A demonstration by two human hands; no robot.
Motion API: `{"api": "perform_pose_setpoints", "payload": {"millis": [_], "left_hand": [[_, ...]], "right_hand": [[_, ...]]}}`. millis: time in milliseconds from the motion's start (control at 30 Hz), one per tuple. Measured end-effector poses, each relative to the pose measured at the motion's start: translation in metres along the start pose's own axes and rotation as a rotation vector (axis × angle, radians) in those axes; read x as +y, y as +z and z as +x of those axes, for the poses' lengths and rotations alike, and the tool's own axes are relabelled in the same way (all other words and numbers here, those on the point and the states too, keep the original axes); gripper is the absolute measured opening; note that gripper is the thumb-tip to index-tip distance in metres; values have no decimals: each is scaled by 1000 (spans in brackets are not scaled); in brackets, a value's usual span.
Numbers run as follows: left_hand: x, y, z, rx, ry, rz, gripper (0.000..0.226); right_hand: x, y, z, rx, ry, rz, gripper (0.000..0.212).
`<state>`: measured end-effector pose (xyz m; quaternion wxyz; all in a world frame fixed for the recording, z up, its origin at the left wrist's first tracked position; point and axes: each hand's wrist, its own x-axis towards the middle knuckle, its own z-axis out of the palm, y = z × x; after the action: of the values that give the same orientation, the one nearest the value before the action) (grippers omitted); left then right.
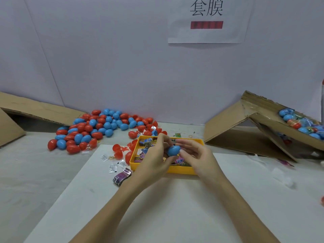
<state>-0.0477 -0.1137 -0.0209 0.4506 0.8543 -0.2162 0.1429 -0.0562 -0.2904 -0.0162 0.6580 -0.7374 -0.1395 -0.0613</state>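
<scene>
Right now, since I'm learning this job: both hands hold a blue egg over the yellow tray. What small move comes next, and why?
Probably pull the blue egg apart. It looks closed, the left hand and right hand grip opposite ends, and the yellow tray of small packets lies right beneath, ready to fill it.

A yellow tray [180, 171] of small printed packets [148, 142] sits on a white board [175, 207]. At its ten o'clock, a heap of red and blue plastic eggs [98, 127] spreads along the wall. Open red egg halves [117, 150] lie at nine o'clock, with white sachets [113, 168] and a purple foil bundle [121, 177] at eight. A tilted cardboard box [254, 141] at two o'clock holds wrapped eggs [301, 123]. A paper sign [206, 20] hangs at twelve o'clock.
</scene>
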Motion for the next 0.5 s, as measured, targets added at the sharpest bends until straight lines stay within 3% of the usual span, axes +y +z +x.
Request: {"api": "perform_pose_setpoints", "payload": {"millis": [100, 267, 400, 500], "left_hand": [[-3, -1, -5, 4, 5, -49, 39], [3, -3, -7, 81, 57, -75, 38], [9, -4, -8, 108, 12, -160, 28], [10, -5, -9, 102, 33, -136, 22]], "right_hand": [[-3, 8, -5, 16, -36, -102, 27], [-4, 11, -6, 129, 12, -55, 9], [-5, 10, -5, 124, 61, -87, 31], [-7, 13, -6, 131, 15, -14, 18]]}}
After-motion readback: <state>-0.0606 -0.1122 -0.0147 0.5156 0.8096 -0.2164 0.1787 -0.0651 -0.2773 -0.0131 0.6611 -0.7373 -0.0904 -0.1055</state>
